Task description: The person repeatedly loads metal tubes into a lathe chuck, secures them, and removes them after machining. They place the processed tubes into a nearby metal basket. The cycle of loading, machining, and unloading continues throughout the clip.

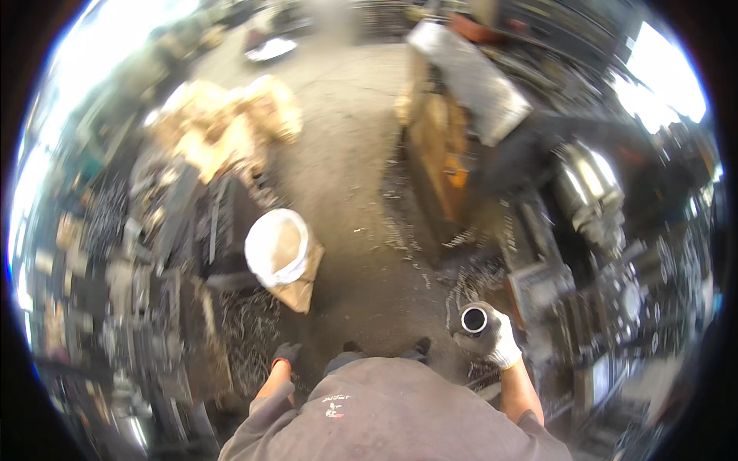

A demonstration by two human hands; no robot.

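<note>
My right hand (496,338), in a white knitted glove with a dark, grimy palm, is closed around a short metal tube (474,319). The tube's pale ring-shaped end and dark bore face up toward me. At my left side hangs my left hand (287,354), in a dark glove with an orange cuff. Its fingers are small and dark against the floor, so whether they are spread or curled does not show. No held thing can be made out there. Ahead of that hand stands a tan sack (304,280) with a white lining folded over its mouth.
Metal shavings (254,330) lie along both sides of the grey floor walkway (346,154). Crumpled yellowish wrapping (223,127) is heaped at the far left. Right of the walkway stands a brown cabinet-like block (434,154) beneath a grey metal sheet (469,77). Blurred machinery (592,184) stands further right.
</note>
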